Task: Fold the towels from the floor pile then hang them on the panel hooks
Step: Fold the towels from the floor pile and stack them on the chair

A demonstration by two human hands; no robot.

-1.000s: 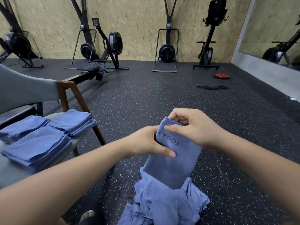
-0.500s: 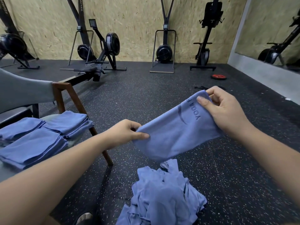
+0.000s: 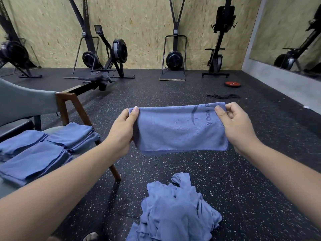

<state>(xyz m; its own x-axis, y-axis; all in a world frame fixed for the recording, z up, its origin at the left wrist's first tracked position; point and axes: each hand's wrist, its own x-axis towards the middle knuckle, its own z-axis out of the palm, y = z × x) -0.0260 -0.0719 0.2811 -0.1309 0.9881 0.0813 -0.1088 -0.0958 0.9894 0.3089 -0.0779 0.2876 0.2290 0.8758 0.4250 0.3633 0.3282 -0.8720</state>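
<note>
Head view, the only one. One blue towel (image 3: 178,129) is held level in the air, folded, with two layers showing at its lower edge. It hangs above the floor pile (image 3: 175,211) and clear of it. The left hand (image 3: 121,133) pinches the upper left corner and the right hand (image 3: 238,129) the upper right. The fingers (image 3: 219,110) of both are closed on the cloth, thumbs toward the camera. Printed on the towel near the right hand are one curved stroke and the word "YOGA", reading sideways; a further letter is part-covered by the right thumb and not legible. The floor pile is one crumpled heap of the same blue cloth on the speckled black floor (image 3: 173,91); the number of towels in it cannot be told. Three stacks of folded blue towels (image 3: 34,162) lie on the seat of one wooden-framed chair (image 3: 64,108) at left. Five black exercise machines (image 3: 174,58) stand along the far wall; lettering on one upright is too blurred to read. One red weight plate (image 3: 232,84) and one black strap (image 3: 223,96) lie on the floor at right.
</note>
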